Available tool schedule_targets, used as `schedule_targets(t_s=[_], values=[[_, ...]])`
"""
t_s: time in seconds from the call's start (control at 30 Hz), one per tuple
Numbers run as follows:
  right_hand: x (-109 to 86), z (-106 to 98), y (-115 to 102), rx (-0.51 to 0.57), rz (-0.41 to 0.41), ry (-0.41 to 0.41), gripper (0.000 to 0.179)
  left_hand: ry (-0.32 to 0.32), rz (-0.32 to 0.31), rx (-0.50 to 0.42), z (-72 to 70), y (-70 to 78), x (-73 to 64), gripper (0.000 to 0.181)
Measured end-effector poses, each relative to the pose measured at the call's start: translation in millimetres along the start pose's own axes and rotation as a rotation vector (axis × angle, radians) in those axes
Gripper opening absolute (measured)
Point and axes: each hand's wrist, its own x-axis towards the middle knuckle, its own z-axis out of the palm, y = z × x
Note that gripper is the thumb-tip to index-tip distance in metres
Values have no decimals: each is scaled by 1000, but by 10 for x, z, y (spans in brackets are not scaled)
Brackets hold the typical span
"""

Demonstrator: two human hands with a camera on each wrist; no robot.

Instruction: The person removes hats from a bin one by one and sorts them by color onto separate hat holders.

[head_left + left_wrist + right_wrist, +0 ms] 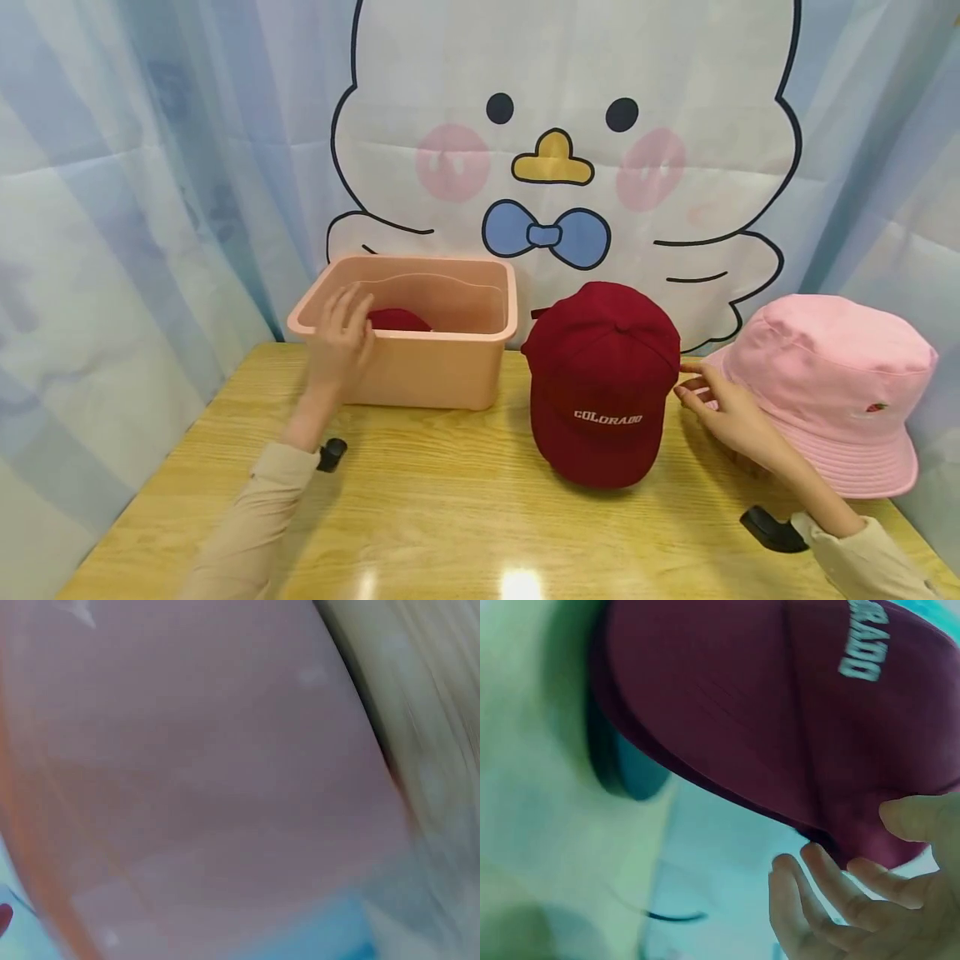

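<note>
My left hand [341, 337] is at the front left rim of a peach plastic bin [427, 371], fingers extending over its opening. Inside the bin, part of a dark red cap [400, 320] shows above the front rim. A blurred bin wall fills most of the left wrist view. A dark red baseball cap [600, 383] lettered COLORADO faces forward on the wooden table. Beside its right side is my right hand [731, 412], fingers spread loosely. In the right wrist view the thumb [907, 816] overlaps the cap's side, and the other fingertips are right at its lower edge.
A pink bucket hat [832, 383] with a small strawberry motif stands at the right, close behind my right forearm. The wooden table [450, 500] ends at a curtain [570, 50] printed with a white cartoon bird.
</note>
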Motion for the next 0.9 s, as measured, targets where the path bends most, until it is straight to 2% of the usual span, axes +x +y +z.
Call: schedule_targets(t_s=[0.07, 0.13, 0.2, 0.27, 0.33, 0.4, 0.47, 0.53, 0.63, 0.7, 0.73, 0.8, 0.9], values=[[-43, 79, 47, 135, 70, -71, 36, -31, 70, -66, 46, 265, 32, 34], [-71, 160, 97, 264, 129, -126, 39, -109, 97, -152, 96, 555, 43, 34], [-95, 234, 148, 382, 194, -171, 45, -237, 76, -256, 156, 848, 24, 35], [-120, 303, 204, 491, 233, -204, 47, -391, 6, -368, 241, 1120, -23, 35], [-142, 353, 236, 576, 279, -231, 51, -561, -102, -492, 341, 1354, -87, 34], [-155, 394, 242, 649, 326, -243, 54, -729, -266, -606, 447, 1533, -151, 36], [-156, 419, 218, 697, 380, -246, 57, -857, -468, -716, 558, 1656, -204, 40], [-153, 437, 189, 725, 416, -246, 55, -941, -682, -855, 658, 1735, -248, 42], [-143, 451, 149, 744, 467, -237, 48, -958, -966, -1071, 785, 1797, -294, 38], [-135, 451, 134, 747, 487, -227, 40, -947, -1090, -1158, 837, 1815, -302, 29], [-131, 447, 130, 749, 494, -223, 36, -936, -1127, -1177, 852, 1819, -298, 25], [-121, 432, 121, 761, 497, -213, 27, -907, -1152, -1179, 863, 1821, -274, 21], [-106, 390, 89, 779, 506, -198, 20, -873, -1131, -1164, 851, 1819, -219, 20]])
